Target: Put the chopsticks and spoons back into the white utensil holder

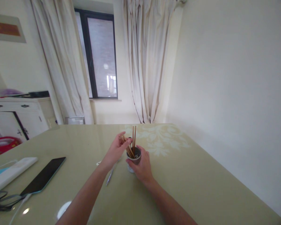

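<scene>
My right hand (144, 167) is wrapped round a small grey-white chopstick holder (131, 168) that stands on the table, thumb in front and fingers behind. My left hand (115, 149) pinches a bundle of wooden chopsticks (129, 151), whose lower ends are inside the holder's mouth and which lean to the left. Two darker chopsticks (134, 137) stand nearly upright in the holder, apart from my fingers. A small dark round tip shows beside my left fingertips; I cannot make out what it belongs to. A slim pen-like item (110, 175) lies on the table below my left wrist.
On the left of the glossy green table (189, 187) lie a dark phone (45, 175), a white power bank (17, 170), and black-framed glasses (4, 201) near a white cable. A white round object (63, 208) is partly behind my left forearm. A wall (236, 93) borders the right side.
</scene>
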The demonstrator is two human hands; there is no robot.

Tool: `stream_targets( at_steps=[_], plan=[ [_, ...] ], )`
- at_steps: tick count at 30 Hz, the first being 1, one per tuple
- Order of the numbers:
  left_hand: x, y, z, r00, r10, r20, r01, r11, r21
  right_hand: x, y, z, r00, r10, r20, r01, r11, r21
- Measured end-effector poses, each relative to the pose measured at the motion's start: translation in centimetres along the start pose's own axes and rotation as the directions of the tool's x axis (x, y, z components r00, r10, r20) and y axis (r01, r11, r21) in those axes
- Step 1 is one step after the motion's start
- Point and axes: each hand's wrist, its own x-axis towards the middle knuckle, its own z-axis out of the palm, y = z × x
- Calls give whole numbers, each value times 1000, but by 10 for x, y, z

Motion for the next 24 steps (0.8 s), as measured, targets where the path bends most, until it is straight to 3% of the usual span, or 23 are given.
stream_targets(
  at_steps=[4,7,10,12,13,16,18,19,21,24],
  plan=[
    [8,18,22,990,59,127,-72,993,96,0,0,0,999,-34,3,34,999,-16],
    [16,28,36,976,97,193,-153,941,301,0,-1,-1,999,-32,18,33,999,-43],
    [23,30,44,938,267,219,-345,693,633,0,-1,-1,999,-27,36,29,998,-50],
    [28,27,41,910,370,188,-364,493,791,-1,-1,-1,999,-20,40,21,999,-35],
    [29,24,36,904,404,140,-326,439,837,-2,-1,0,999,-7,37,7,1000,-22],
    [32,6,7,899,432,-71,-154,465,872,-3,-1,1,998,67,15,-67,998,10],
    [30,-11,-18,929,340,-144,-51,506,861,-4,0,2,995,99,6,-99,995,12],
    [28,-21,-31,961,238,-139,1,500,866,-5,0,2,995,102,4,-102,995,8],
    [20,-41,-50,994,9,-109,96,415,905,-5,1,4,996,86,-1,-86,996,3],
    [9,-66,-65,976,-197,-91,145,284,948,-6,2,5,998,59,-12,-59,998,5]
  ],
)
